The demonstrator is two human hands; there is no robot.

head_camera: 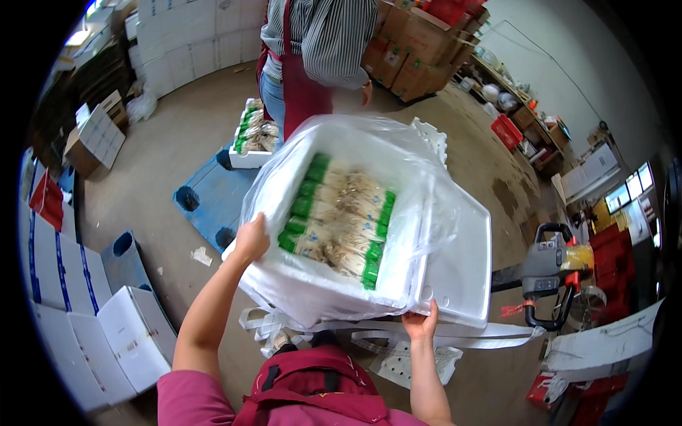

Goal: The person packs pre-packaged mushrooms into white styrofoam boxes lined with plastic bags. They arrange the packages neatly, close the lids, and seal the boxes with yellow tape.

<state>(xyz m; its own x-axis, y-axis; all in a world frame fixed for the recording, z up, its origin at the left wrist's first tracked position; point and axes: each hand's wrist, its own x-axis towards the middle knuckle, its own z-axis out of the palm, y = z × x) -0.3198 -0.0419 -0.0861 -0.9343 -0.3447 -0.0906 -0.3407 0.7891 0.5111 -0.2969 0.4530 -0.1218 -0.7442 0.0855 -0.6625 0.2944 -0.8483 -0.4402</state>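
A white foam box with a clear plastic liner folded out over its rim stands in front of me. Inside lie packs of enoki-like mushrooms in clear and green film, in two rows with the green ends outward. My left hand is closed on the lined rim at the left. At the near right corner, my right hand grips the lower edge of the liner and box, thumb up; its fingers are partly hidden. A white foam lid lies against the box's right side.
A person in a maroon apron stands just beyond the box. Left of them, another filled foam box rests on a blue plastic pallet. A pallet-jack handle rises at right. White strapping trails near my feet.
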